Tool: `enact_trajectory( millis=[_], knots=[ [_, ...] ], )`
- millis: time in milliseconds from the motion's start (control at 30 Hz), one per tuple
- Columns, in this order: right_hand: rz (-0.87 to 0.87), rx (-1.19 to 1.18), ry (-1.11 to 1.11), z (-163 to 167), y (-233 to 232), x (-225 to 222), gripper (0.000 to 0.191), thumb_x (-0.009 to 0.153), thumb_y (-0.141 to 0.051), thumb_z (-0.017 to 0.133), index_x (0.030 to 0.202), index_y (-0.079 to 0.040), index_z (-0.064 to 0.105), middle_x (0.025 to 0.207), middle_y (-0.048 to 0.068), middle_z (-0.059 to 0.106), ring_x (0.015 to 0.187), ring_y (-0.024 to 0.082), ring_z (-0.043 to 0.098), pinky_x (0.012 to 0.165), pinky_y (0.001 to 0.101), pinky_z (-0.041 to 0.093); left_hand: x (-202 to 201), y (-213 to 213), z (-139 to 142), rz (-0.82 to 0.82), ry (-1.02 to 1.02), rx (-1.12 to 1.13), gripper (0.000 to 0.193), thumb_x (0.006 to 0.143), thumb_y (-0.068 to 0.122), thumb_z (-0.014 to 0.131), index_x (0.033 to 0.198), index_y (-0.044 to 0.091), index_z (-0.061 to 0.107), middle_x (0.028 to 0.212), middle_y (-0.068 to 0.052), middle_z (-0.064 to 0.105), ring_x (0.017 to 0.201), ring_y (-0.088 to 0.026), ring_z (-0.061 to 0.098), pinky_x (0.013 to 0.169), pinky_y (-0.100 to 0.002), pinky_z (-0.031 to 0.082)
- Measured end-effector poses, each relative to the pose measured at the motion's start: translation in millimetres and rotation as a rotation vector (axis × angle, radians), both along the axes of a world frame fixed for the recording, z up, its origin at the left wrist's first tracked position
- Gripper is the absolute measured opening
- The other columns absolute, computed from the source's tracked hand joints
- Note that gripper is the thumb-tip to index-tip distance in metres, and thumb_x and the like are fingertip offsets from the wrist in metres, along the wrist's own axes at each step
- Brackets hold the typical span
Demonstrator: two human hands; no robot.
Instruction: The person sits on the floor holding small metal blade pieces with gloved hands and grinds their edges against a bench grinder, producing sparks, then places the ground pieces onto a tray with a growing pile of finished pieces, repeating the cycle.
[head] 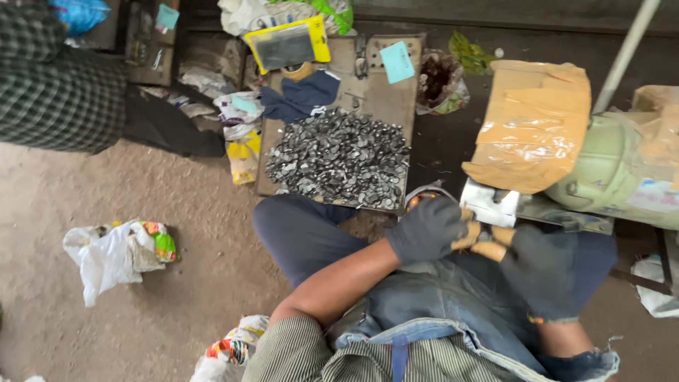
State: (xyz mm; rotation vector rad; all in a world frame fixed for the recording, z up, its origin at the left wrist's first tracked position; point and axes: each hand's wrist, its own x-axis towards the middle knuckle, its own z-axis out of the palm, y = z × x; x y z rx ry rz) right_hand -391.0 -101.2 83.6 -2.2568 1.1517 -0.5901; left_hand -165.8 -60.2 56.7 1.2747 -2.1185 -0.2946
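Heap of dark metal pieces on board, centre. Yellow-framed tray at board's far edge. White bag on floor, left.

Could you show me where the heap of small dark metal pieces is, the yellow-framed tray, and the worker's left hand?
heap of small dark metal pieces (pixel 338 159), head view, middle of the pile.
yellow-framed tray (pixel 288 44), head view, its grey centre.
left hand (pixel 428 230), head view, back of the dark glove.

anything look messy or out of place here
Yes. The pale green machine is patched over with crumpled brown tape and cardboard. White plastic bags and wrappers lie loose on the dirt floor. The gloved left hand and right hand work close together.
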Motion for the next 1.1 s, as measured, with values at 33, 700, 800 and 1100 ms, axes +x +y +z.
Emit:
enact_trajectory(
  millis=[33,700,800,1100],
  knots=[
    [0.033,0.004,-0.007,-4,7,-4,0.037,0.081,-0.035,0.078,0.104,-0.006,0.075,0.091,0.013,0.068,0.085,0.029,0.066,0.076,0.0408,0.052,3,11,-1,-0.042,-0.025,0.015,0.032,0.077,0.028,0.072,0.105,0.014,0.072,0.118,-0.009,0.067,0.108,-0.033,0.062,0.093,-0.048,0.05],
    [-0.065,0.361,-0.105,35,12,22,0.042,0.085,-0.029,0.078,0.118,-0.006,0.07,0.1,0.011,0.076,0.086,0.026,0.072,0.077,0.0353,0.055,14,9,31,0.171,0.791,0.643,0.017,0.098,0.016,0.063,0.113,0.007,0.065,0.101,-0.013,0.07,0.095,-0.031,0.069,0.088,-0.037,0.054],
    [-0.11,0.271,-0.172,35,1,16,0.031,0.087,-0.026,0.076,0.11,-0.005,0.072,0.096,0.013,0.073,0.086,0.026,0.071,0.076,0.0371,0.054,-11,0,42,0.158,0.672,0.52,0.023,0.096,0.021,0.068,0.112,0.006,0.066,0.103,-0.014,0.069,0.095,-0.033,0.068,0.085,-0.04,0.052],
    [-0.133,0.082,-0.118,24,-41,13,0.027,0.089,-0.025,0.074,0.106,-0.005,0.073,0.104,0.014,0.07,0.096,0.033,0.068,0.081,0.0408,0.052,1,-83,3,-0.009,0.302,0.165,0.035,0.085,0.031,0.076,0.111,0.008,0.071,0.115,-0.017,0.071,0.11,-0.039,0.065,0.097,-0.049,0.052]
  ],
)
